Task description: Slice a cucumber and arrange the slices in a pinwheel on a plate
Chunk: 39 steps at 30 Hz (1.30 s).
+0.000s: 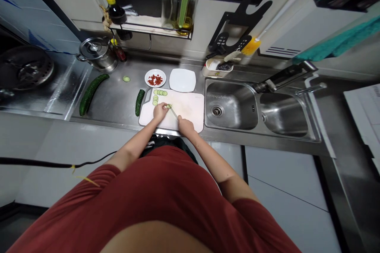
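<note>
My right hand (186, 126) is closed round the handle of a knife (173, 113), its blade pointing up and left over a white cutting board (190, 106). At the blade's tip, the fingers of my left hand (160, 112) pinch a small pale-green cucumber slice (169, 106). Several cucumber slices (160, 92) lie in a row near the board's upper left, with a few more overlapping below them. A piece of dark green cucumber (139, 102) rests just left of the board.
A plate of chopped red bits (155, 78) and a square white plate (182, 80) stand behind the board. Farther left are a whole cucumber (93, 94), a cucumber end (126, 79) and a steel pot (97, 54). The double sink (231, 123) lies right.
</note>
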Tool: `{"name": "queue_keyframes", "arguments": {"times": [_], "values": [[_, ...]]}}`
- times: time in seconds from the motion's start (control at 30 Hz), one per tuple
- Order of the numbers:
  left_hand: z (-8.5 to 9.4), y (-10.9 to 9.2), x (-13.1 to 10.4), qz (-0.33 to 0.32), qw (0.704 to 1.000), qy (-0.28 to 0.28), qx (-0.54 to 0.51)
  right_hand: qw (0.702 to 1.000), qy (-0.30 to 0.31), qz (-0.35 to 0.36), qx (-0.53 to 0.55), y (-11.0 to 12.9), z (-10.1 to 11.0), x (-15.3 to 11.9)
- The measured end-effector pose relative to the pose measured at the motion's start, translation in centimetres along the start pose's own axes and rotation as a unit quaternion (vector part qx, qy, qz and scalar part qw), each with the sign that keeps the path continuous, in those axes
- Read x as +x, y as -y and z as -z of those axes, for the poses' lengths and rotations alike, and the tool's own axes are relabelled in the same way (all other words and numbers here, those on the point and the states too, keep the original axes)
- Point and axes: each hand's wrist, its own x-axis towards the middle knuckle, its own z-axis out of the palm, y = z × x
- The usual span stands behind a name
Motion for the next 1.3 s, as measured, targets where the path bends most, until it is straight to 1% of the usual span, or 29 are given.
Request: {"name": "queue_keyframes", "arguments": {"times": [0.13, 0.37, 0.53, 0.67, 0.83, 1.1, 1.3], "values": [[0.0, 0.2, 0.0, -0.009, 1.0, 0.004, 0.026, 1.0, 0.003, 0.005, -0.005, -0.6, -0.4, -0.5], [0.2, -0.1, -0.1, 0.0, 1.0, 0.011, 0.013, 1.0, 0.018, -0.007, -0.021, -1.4, -1.2, -1.7], [0.3, -0.4, -0.1, 0.014, 1.0, 0.006, -0.019, 1.0, 0.018, -0.004, -0.017, -1.1, -0.9, -1.3], [0.4, -0.4, -0.1, 0.013, 1.0, 0.021, 0.016, 1.0, 0.003, 0.005, -0.019, -0.6, -0.5, -0.6], [0.2, 0.0, 0.1, -0.004, 0.999, 0.02, 0.035, 1.0, -0.01, 0.015, -0.023, -0.3, -0.2, 0.0], [-0.1, 0.4, 0.2, -0.011, 0.999, 0.015, 0.039, 0.999, -0.008, 0.01, -0.029, 0.0, 0.0, -0.1], [-0.1, 0.4, 0.2, -0.009, 0.999, 0.016, 0.045, 1.0, 0.006, 0.001, -0.029, -0.6, -0.6, -0.7]]}}
